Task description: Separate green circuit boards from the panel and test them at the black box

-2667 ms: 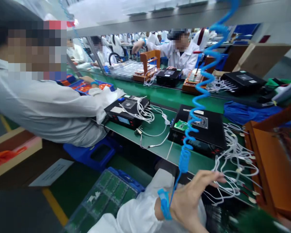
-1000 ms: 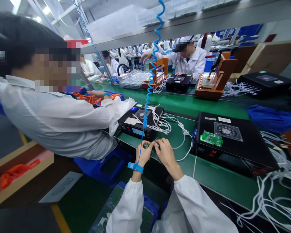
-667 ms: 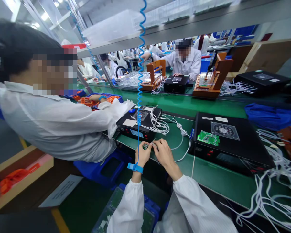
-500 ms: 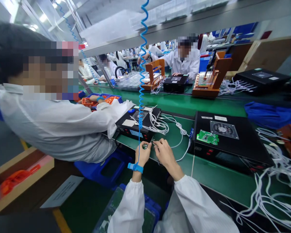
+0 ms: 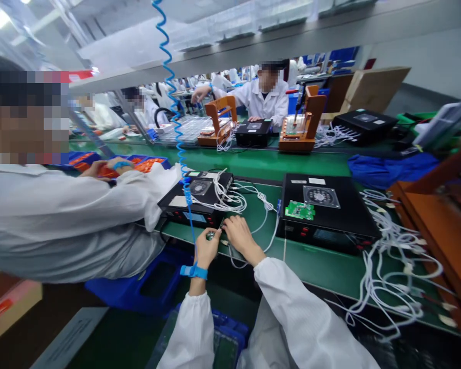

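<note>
My left hand [image 5: 207,247], with a blue wrist strap [image 5: 194,271] around its wrist, is closed on a small circuit board [image 5: 210,236], mostly hidden in the fingers. Close against it, my right hand [image 5: 238,234] has its fingers bent and pinched at the board's far end; what lies between those fingertips is too small to make out. A white cable [image 5: 236,264] with a small plug hangs just below the right hand. Both hands are over the front edge of the green bench [image 5: 253,251], before a black test box [image 5: 205,212] topped with white cables.
A larger black box [image 5: 330,225] on the right carries a green circuit board [image 5: 300,210]. Tangled white cables [image 5: 384,292] and an orange fixture [image 5: 426,225] stand beyond it. A coiled blue cord [image 5: 172,97] hangs down to my left wrist. A co-worker's sleeve [image 5: 100,200] is close on the left.
The view has swung to the right, so the scene sits further left. My hands stay together at the bench edge, with the right fingers still at the small board.
</note>
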`<state>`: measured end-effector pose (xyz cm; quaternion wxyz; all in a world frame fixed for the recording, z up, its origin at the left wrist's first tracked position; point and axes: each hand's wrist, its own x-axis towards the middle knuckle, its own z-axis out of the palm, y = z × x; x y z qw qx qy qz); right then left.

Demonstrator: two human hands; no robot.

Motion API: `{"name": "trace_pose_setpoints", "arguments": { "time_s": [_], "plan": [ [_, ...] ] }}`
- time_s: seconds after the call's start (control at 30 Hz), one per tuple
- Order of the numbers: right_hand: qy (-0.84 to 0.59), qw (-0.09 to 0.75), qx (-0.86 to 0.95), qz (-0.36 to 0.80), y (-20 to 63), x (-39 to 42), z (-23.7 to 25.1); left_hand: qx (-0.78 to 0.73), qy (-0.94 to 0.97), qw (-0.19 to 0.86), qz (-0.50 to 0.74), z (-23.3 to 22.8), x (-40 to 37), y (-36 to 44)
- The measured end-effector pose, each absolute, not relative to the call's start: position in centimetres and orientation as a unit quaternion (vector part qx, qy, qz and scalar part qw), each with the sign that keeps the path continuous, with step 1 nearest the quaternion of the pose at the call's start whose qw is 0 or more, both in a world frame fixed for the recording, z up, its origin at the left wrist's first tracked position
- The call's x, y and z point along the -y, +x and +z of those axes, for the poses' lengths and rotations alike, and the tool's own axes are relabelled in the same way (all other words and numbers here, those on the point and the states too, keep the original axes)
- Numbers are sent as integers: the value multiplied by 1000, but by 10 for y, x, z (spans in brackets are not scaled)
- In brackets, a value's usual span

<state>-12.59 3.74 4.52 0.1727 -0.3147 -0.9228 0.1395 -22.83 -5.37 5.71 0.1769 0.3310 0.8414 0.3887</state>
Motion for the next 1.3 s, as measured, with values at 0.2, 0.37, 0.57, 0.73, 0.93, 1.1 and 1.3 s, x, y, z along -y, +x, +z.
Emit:
{"name": "trace_pose_setpoints", "arguments": {
  "time_s": [0.2, 0.37, 0.57, 0.73, 0.93, 1.1, 1.3],
  "plan": [
    [-275, 138, 948, 87, -113, -39, 48, -849, 341, 173, 365, 52, 53, -235],
    [-299, 106, 940, 127, -101, -38, 49, -832, 347, 206, 381, 49, 55, -238],
    [-400, 128, 870, 257, -128, -36, 58, -812, 385, 197, 392, 50, 58, -235],
    [-419, 141, 854, 273, -135, -32, 66, -770, 375, 251, 451, 55, 73, -240],
    [-315, 264, 854, 319, -106, 1, 91, -682, 272, 321, 599, 90, 111, -236],
    [-204, 297, 773, 522, -97, 51, 118, -573, 256, 377, 681, 127, 144, -221],
    [-172, 295, 753, 562, -96, 114, 119, -548, 213, 360, 725, 142, 191, -195]
  ]
}}
